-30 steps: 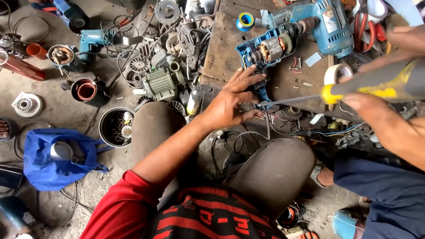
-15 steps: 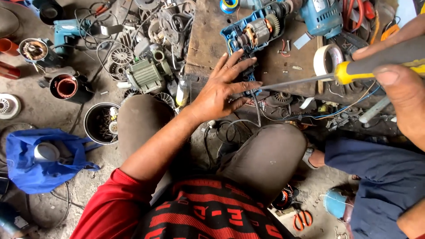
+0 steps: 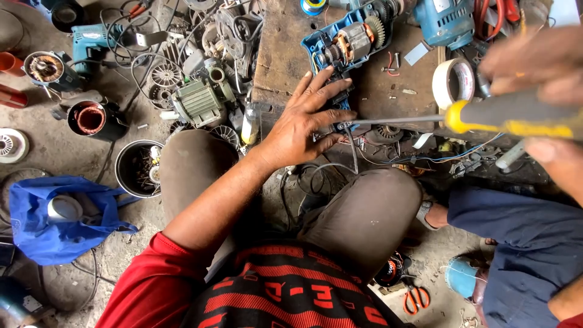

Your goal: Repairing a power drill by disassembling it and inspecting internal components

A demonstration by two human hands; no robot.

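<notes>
Since half a second ago the left hand (image 3: 302,124) has slid a little further onto the grip end of the opened blue drill (image 3: 343,45), and the screwdriver (image 3: 486,115) has come down so its shaft now runs level, tip right at that hand's fingertips. Left hand lies palm down, fingers spread apart, pressing flat on the lower end of the drill, not gripping anything. Drill lies on a dark wooden board (image 3: 282,54) with one half of its shell off, motor and gears showing, top end pointing up and right. Right hand (image 3: 549,109) is at the right edge, blurred, clamped around the black and yellow screwdriver handle; the thin metal shaft points left. Roll of white tape (image 3: 452,82) stands just beyond the shaft on the board. Second blue power tool (image 3: 446,21) sits at the top edge. Left of the board a heap of motor parts, with a grey-green motor (image 3: 197,100) in it. Blue bag (image 3: 54,218) on the floor at far left. Another person's blue-trousered leg (image 3: 516,237) at lower right, orange-handled scissors (image 3: 416,299) on the floor near it.
</notes>
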